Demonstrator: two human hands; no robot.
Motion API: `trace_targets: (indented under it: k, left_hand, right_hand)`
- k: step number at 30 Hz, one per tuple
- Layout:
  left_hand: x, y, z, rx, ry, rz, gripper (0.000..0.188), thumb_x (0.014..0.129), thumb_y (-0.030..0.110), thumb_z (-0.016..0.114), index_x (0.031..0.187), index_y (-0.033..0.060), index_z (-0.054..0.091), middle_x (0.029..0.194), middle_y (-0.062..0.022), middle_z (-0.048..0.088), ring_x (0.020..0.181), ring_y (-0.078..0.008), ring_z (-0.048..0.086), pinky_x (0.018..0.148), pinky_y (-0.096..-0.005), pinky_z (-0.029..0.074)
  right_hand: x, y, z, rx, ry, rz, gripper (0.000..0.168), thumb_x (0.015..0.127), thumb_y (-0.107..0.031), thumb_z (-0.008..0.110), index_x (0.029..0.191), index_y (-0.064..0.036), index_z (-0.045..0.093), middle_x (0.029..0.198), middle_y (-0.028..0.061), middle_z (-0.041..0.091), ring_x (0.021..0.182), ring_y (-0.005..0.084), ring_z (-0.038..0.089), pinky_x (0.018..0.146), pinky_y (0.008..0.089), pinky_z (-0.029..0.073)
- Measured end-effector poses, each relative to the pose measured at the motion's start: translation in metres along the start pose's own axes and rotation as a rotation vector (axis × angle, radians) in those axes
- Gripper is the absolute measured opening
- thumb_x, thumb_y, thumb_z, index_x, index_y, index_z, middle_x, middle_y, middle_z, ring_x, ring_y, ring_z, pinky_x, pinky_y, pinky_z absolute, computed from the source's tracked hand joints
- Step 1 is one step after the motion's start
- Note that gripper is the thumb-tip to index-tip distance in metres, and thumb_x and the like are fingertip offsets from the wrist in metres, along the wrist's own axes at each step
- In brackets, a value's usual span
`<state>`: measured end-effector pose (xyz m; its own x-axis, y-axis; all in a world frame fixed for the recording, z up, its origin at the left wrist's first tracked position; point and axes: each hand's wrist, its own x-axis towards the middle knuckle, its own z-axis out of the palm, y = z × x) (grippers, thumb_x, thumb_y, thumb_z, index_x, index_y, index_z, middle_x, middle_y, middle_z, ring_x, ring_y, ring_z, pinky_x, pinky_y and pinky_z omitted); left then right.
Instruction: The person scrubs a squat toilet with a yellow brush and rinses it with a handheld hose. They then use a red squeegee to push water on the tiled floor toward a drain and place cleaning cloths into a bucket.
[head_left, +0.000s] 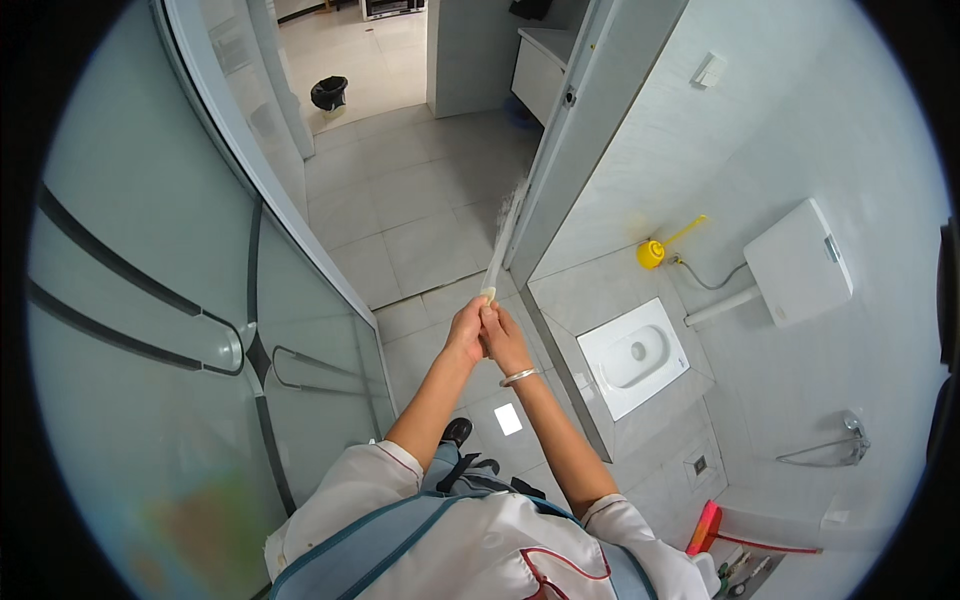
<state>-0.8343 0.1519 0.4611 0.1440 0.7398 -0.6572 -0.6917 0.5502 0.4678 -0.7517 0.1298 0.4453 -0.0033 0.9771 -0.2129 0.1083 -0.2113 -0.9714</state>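
My left hand (466, 330) and my right hand (505, 337) close together around the near end of a long, slim whitish tool, possibly a duster (501, 244). A cream-coloured part shows just beyond my fingers, and the rest of the grip is hidden by them. From there the tool runs forward to a blurred, wispy tip beside the door frame (536, 199) on the right. Whether the tip touches the frame I cannot tell. A silver bangle (519, 377) circles my right wrist.
A frosted glass partition (150, 300) stands at left. On a raised step at right is a squat toilet (637, 352), with a yellow toilet brush and holder (651, 253) and a wall cistern (799, 262). Beyond the doorway sits a black-lined bin (329, 94); a red broom (705, 527) lies lower right.
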Motion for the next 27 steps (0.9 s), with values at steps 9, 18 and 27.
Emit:
trace_targets:
  k: [9,18,27]
  left_hand:
    - [0.041,0.001,0.008,-0.081,-0.128,0.024,0.022,0.081,0.026,0.052,0.078,0.0047,0.055,0.070,-0.0022,0.053,0.064,-0.0142,0.052,0.058,-0.0276,0.045]
    - [0.056,0.012,0.023,-0.066,-0.146,-0.014,0.023,0.082,0.030,0.052,0.077,0.0083,0.055,0.065,0.0014,0.053,0.058,-0.0115,0.051,0.054,-0.0273,0.045]
    - [0.087,-0.004,0.007,-0.079,-0.036,-0.041,0.023,0.082,0.030,0.052,0.080,0.0079,0.055,0.071,-0.0004,0.054,0.063,-0.0137,0.051,0.056,-0.0267,0.045]
  right_hand:
    - [0.030,-0.007,-0.012,0.040,0.017,-0.007,0.044,0.085,-0.040,0.047,0.104,0.000,0.052,0.079,0.0066,0.057,0.073,0.0133,0.054,0.066,0.0257,0.043]
    - [0.051,-0.014,-0.016,0.075,0.071,-0.027,0.035,0.084,-0.036,0.051,0.091,-0.002,0.054,0.069,0.0015,0.053,0.062,0.0079,0.048,0.053,0.0222,0.039]
    - [0.068,0.018,-0.014,0.167,0.055,0.142,0.030,0.084,-0.034,0.051,0.082,-0.004,0.055,0.060,-0.0009,0.049,0.051,0.0065,0.043,0.043,0.0218,0.033]
